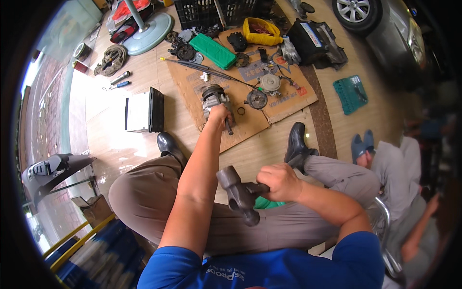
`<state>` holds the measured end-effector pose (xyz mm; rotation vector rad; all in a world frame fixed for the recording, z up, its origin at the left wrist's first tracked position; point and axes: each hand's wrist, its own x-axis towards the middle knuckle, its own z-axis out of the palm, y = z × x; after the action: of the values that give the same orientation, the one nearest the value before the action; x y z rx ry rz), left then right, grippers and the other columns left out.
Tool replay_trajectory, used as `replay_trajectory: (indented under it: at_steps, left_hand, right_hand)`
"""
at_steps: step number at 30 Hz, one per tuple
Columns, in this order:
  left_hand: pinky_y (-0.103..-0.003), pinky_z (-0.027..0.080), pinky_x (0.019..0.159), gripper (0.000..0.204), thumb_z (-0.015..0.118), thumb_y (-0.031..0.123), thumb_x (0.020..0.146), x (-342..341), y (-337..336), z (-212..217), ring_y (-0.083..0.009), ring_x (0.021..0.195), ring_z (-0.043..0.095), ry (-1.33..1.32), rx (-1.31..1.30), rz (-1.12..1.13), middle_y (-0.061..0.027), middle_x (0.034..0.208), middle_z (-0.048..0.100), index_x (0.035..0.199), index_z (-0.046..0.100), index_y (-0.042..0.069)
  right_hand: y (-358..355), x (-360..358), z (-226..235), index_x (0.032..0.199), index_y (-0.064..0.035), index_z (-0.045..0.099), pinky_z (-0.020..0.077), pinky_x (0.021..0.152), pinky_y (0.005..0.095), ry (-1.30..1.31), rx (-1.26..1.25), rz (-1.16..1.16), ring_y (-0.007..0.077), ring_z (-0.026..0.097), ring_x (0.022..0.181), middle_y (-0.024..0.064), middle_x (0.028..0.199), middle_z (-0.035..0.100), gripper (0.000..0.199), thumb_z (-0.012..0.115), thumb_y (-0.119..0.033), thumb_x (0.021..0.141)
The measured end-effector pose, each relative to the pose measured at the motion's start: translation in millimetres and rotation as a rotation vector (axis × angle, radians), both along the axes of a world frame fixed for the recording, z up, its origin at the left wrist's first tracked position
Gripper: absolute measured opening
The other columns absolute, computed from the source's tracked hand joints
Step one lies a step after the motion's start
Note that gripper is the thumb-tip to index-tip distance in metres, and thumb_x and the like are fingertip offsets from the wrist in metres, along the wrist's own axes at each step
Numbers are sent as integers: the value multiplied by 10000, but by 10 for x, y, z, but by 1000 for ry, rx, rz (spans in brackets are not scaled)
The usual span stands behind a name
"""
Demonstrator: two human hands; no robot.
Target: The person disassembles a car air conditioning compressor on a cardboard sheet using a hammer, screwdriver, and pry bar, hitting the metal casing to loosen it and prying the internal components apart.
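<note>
My left hand (220, 114) reaches out to a metal pump-like car part with a grooved pulley (212, 92), which lies on flattened cardboard (250, 130). Its fingers are closed round a short dark metal rod (229, 127) beside that part; where the rod's far end rests is hidden by the hand. Closer to me, above my lap, my right hand (280, 183) grips a hammer (237, 192) near its dark steel head. A black ring (241, 111), a round dark disc (257, 99) and a silvery round part (270, 84) lie to the right of the pump-like part.
Wiper blades (202, 70), a green case (212, 50), a yellow container (262, 32) and a black car battery (310, 42) lie farther off. A white-and-black box (144, 111) stands left, a teal tray (350, 95) right. Another person (399, 178) sits at right near a car (399, 38).
</note>
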<state>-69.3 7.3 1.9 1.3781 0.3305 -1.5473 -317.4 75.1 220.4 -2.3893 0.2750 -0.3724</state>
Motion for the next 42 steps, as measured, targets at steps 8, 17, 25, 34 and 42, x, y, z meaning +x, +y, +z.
replay_trajectory:
  at_steps: [8, 17, 25, 34, 42]
  left_hand:
    - [-435, 409, 361, 96, 496, -5, 819, 163, -109, -230, -305, 460, 540, -480, -220, -280, -164, 639, 540, 865, 581, -1]
    - [-374, 370, 400, 60, 453, -25, 853, -88, -56, -99, -252, 455, 438, -96, -117, -35, -107, 606, 463, 875, 485, 20]
    - [-391, 365, 409, 363, 363, 334, 987, 61, 34, -153, -262, 467, 456, -18, 6, 52, -137, 620, 500, 847, 466, 15]
    - [-375, 366, 386, 251, 415, 268, 973, -31, -31, -137, -223, 418, 408, -2, -34, 61, -64, 544, 420, 826, 470, 72]
    - [-399, 423, 463, 170, 417, 176, 962, -96, 1, -149, -269, 521, 529, -172, -60, -53, -138, 648, 513, 902, 490, 35]
  right_hand:
    - [-317, -24, -720, 798, -105, 637, 510, 659, 446, 565, 182, -314, 396, 635, 749, 172, 739, 654, 96, 649, -185, 747]
    - [22, -126, -473, 703, -95, 550, 488, 601, 428, 336, 131, -108, 322, 617, 704, 87, 711, 604, 157, 691, -158, 669]
    - [-23, 61, -29, 699, -92, 545, 474, 556, 406, 144, 25, -57, 302, 594, 646, 83, 670, 557, 176, 709, -154, 689]
    - [-302, -82, -644, 804, -62, 633, 504, 662, 433, 560, 260, -378, 394, 631, 767, 187, 767, 644, 145, 673, -181, 732]
    - [-112, -114, -442, 705, -88, 564, 480, 587, 442, 276, 103, -131, 344, 613, 682, 109, 692, 601, 150, 704, -137, 684]
